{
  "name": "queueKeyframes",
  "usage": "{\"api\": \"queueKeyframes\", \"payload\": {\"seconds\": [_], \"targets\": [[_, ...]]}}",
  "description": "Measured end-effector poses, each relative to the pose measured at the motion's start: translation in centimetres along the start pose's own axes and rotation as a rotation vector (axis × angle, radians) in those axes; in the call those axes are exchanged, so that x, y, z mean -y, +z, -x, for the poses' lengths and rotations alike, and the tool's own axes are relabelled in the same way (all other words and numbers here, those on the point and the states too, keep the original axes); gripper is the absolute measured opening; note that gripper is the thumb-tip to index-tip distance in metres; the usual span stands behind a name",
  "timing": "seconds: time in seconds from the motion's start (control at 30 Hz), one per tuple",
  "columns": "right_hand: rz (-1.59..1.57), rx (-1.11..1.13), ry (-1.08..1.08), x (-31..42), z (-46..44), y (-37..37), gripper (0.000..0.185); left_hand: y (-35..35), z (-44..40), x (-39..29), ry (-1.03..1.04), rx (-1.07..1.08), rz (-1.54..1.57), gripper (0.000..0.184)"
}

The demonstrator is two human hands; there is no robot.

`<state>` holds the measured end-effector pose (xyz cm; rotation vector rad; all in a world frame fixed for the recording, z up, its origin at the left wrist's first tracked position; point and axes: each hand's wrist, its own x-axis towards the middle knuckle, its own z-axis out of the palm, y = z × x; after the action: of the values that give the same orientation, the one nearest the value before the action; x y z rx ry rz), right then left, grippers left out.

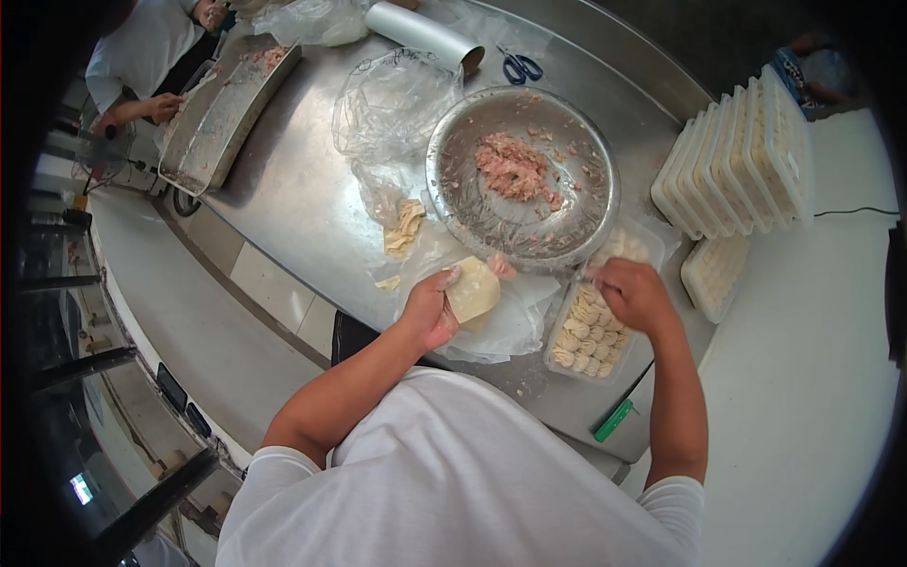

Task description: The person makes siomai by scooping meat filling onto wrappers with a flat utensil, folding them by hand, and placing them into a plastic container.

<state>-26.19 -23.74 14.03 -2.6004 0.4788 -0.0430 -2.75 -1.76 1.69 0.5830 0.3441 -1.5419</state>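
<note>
My left hand (pixel 435 304) is closed on a stack of pale dough wrappers (pixel 472 289), held over a clear plastic sheet (pixel 515 326). My right hand (pixel 631 291) is over the upper part of a clear tray (pixel 593 333) with rows of folded dumplings; its fingertips are blurred and whatever they hold is hidden. Between and beyond my hands sits a wide metal bowl (pixel 463 222) with pink minced filling (pixel 515 168) inside. A small lump of filling (pixel 502 267) is by the wrappers, near the bowl's rim. Dough scraps (pixel 403 229) lie left of the bowl.
Stacked trays (pixel 737 156) stand at the right, with another tray (pixel 715 277) below. Scissors (pixel 521 66), a metallic roll (pixel 425 36) and plastic bags (pixel 392 104) lie beyond. A green object (pixel 614 420) is near the front edge. Another person's hand (pixel 165 107) is at a metal pan (pixel 227 123).
</note>
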Motion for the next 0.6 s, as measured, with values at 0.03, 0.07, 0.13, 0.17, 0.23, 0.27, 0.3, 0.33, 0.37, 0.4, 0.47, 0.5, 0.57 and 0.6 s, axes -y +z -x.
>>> {"api": "queueKeyframes", "payload": {"seconds": [0.03,0.07,0.13,0.17,0.23,0.27,0.3,0.33,0.37,0.4,0.47,0.5,0.57,0.6], "targets": [[-0.11,-0.022,0.038,1.2,0.8,0.4,0.028,0.0,0.3,0.0,0.003,-0.004,0.005,0.042],[-0.112,-0.019,0.036,2.4,1.5,1.2,0.028,-0.1,0.7,0.0,-0.025,0.046,-0.002,0.043],[-0.127,-0.114,0.107,4.6,2.4,3.1,0.027,1.2,1.6,-0.1,-0.057,0.096,-0.014,0.043],[-0.128,-0.118,0.112,5.1,2.6,3.6,0.027,2.5,2.0,-0.1,-0.018,0.014,-0.018,0.042],[0.007,-0.077,0.127,5.7,2.7,4.0,0.027,3.1,1.9,-0.2,0.019,-0.064,-0.028,0.042],[0.007,-0.081,0.129,5.7,2.7,3.2,0.027,2.8,1.8,-0.5,0.096,-0.103,-0.03,0.04],[0.12,-0.084,0.183,6.2,2.4,1.3,0.027,2.5,1.9,-0.7,0.171,-0.144,-0.034,0.038],[0.234,-0.089,0.24,6.2,1.9,0.2,0.026,2.9,2.1,-1.1,0.165,-0.143,-0.041,0.038],[0.235,-0.096,0.248,5.7,1.0,-0.2,0.026,3.4,2.2,-1.7,0.257,-0.16,-0.045,0.038],[0.361,-0.151,0.303,5.0,-0.1,-0.5,0.024,4.0,2.4,-2.1,0.349,-0.178,-0.047,0.038],[0.49,-0.204,0.359,3.2,-2.4,-0.7,0.023,4.6,2.8,-2.3,0.347,-0.175,-0.039,0.038],[0.542,-0.121,0.34,1.8,-3.8,-0.2,0.023,4.4,2.8,-2.2,0.332,-0.16,-0.038,0.037],[0.596,-0.039,0.313,1.0,-4.6,0.3,0.022,3.9,3.0,-2.1,0.325,-0.145,-0.032,0.037],[0.576,0.021,0.286,0.8,-4.5,0.2,0.021,3.7,3.2,-2.0,0.305,-0.118,-0.041,0.037]]}}
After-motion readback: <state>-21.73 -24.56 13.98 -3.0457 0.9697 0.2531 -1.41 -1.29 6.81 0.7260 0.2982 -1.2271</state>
